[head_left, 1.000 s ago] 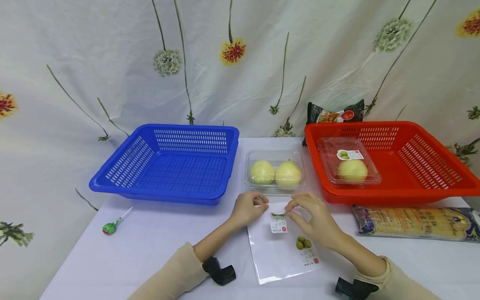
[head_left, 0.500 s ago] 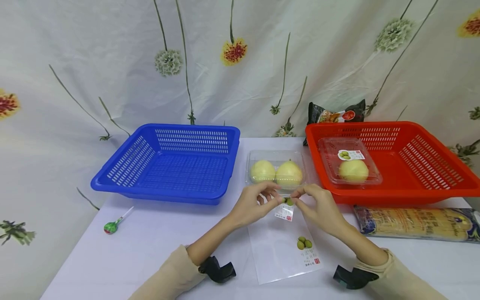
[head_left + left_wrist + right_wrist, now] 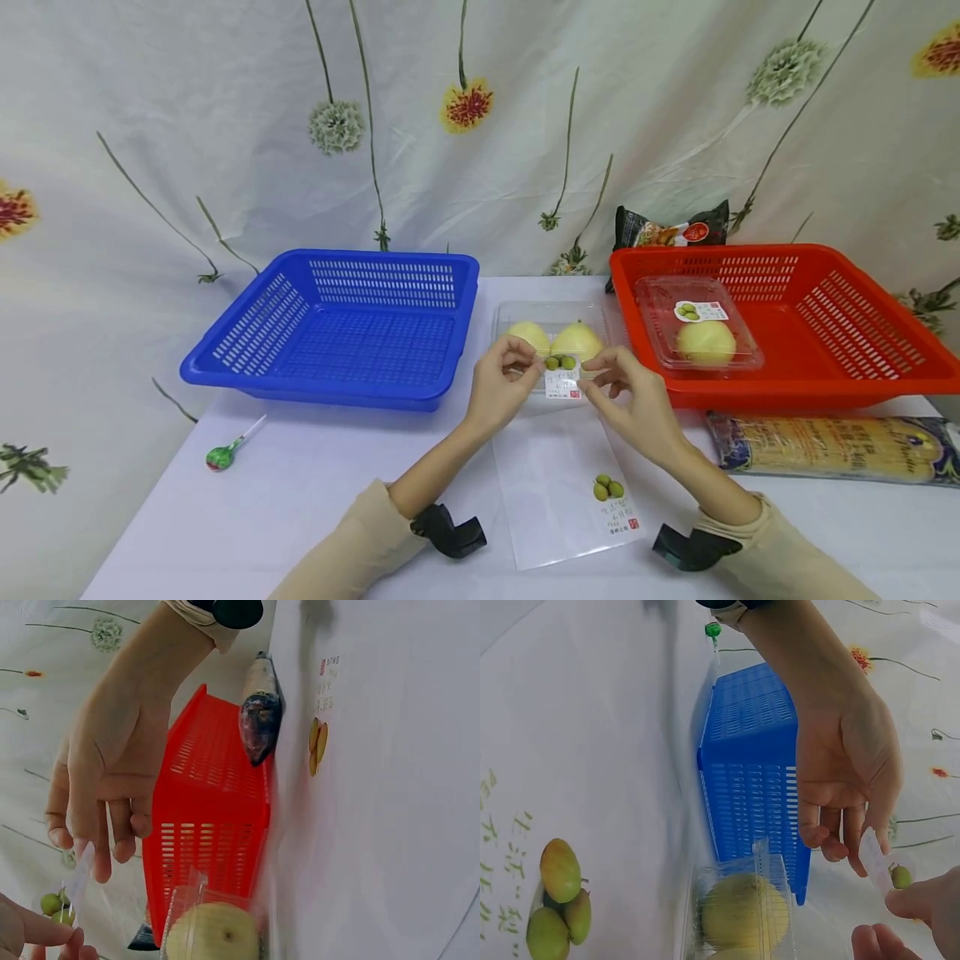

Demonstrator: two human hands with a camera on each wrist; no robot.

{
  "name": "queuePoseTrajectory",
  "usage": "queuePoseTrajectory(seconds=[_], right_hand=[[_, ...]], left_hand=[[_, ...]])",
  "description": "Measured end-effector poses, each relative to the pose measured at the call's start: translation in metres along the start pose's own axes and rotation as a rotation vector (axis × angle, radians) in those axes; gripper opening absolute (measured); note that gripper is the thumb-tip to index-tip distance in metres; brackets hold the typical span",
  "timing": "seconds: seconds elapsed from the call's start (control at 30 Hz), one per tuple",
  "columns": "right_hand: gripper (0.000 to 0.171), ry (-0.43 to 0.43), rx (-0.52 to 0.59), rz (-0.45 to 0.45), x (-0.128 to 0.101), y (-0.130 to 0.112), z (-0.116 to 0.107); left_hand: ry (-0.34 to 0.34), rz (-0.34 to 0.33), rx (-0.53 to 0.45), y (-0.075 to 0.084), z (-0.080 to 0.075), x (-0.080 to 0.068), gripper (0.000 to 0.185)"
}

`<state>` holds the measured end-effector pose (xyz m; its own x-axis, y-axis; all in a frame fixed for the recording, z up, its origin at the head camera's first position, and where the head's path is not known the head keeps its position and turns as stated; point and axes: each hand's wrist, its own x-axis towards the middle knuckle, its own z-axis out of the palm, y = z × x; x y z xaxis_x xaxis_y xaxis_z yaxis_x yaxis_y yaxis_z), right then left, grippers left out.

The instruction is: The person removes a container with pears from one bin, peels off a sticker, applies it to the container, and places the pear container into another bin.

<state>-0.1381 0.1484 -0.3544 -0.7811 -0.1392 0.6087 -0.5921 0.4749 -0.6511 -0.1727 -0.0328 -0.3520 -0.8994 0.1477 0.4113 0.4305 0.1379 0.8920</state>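
Both hands hold a small label sticker (image 3: pixel 562 385) with printed green fruits by its side edges. My left hand (image 3: pixel 498 385) pinches its left edge between thumb and finger; my right hand (image 3: pixel 633 404) pinches the right edge. Behind and below the sticker is a clear plastic box (image 3: pixel 551 312) with two pale yellow pears (image 3: pixel 576 338), partly hidden by the hands. Whether the sticker touches the box lid I cannot tell. Nearer on the table lies a backing sheet (image 3: pixel 551 500) that bears another sticker (image 3: pixel 613 500). In the right wrist view the held sticker (image 3: pixel 874 862) looks slightly bent.
A blue basket (image 3: pixel 442 392) stands left of the box. On the right is a red basket (image 3: pixel 825 385) holding another labelled clear box (image 3: pixel 652 296) with a pear. A noodle pack (image 3: pixel 832 446) lies before it, a black packet (image 3: pixel 675 229) behind. At left lies a lollipop (image 3: pixel 221 457).
The sticker has come up off the sheet and moved away from me, in front of the pear box. My left hand, first beside the sheet's top edge, has taken hold of the sticker too.
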Motion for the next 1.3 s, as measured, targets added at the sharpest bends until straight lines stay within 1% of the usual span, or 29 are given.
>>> queuePoseTrajectory(seconds=[0.07, 0.17, 0.27, 0.37, 0.43, 0.6, 0.7, 0.83, 0.93, 1.03, 1.13, 1.2, 1.3], right_hand=[[0.017, 0.012, 0.009, -0.012, 0.002, 0.001, 0.002], [0.013, 0.023, 0.029, -0.013, 0.004, 0.003, 0.006], [0.015, 0.034, 0.056, 0.005, 0.007, 0.005, 0.009], [0.021, 0.038, 0.084, 0.038, 0.011, 0.008, 0.012], [0.025, 0.037, 0.107, 0.077, 0.016, 0.01, 0.014], [0.029, 0.057, 0.211, 0.204, 0.033, 0.016, 0.021], [0.027, 0.086, 0.248, 0.225, 0.042, 0.02, 0.025], [0.025, 0.135, 0.268, 0.233, 0.051, 0.026, 0.03], [0.023, 0.17, 0.277, 0.249, 0.057, 0.032, 0.033], [0.022, 0.186, 0.277, 0.26, 0.06, 0.037, 0.035], [0.022, 0.196, 0.254, 0.254, 0.062, 0.042, 0.037], [0.022, 0.21, 0.23, 0.234, 0.064, 0.044, 0.039], [0.022, 0.247, 0.159, 0.18, 0.065, 0.047, 0.042]], left_hand=[[0.043, 0.005, -0.021, 0.0, 0.003, 0.003, 0.013], [0.072, 0.024, -0.039, -0.001, 0.006, 0.006, 0.011], [0.081, 0.042, -0.027, -0.002, 0.009, 0.01, 0.009], [0.084, 0.052, 0.011, -0.002, 0.01, 0.014, 0.007], [0.085, 0.066, 0.04, -0.003, 0.011, 0.018, 0.01], [0.083, 0.094, 0.087, -0.007, 0.011, 0.031, 0.024], [0.091, 0.106, 0.1, -0.011, 0.014, 0.039, 0.032], [0.13, 0.132, 0.129, -0.015, 0.017, 0.047, 0.036], [0.149, 0.143, 0.148, -0.019, 0.02, 0.052, 0.034], [0.147, 0.141, 0.169, -0.023, 0.021, 0.057, 0.032], [0.152, 0.144, 0.194, -0.026, 0.023, 0.06, 0.029], [0.165, 0.152, 0.2, -0.029, 0.024, 0.062, 0.029], [0.196, 0.175, 0.201, -0.031, 0.026, 0.065, 0.028]])
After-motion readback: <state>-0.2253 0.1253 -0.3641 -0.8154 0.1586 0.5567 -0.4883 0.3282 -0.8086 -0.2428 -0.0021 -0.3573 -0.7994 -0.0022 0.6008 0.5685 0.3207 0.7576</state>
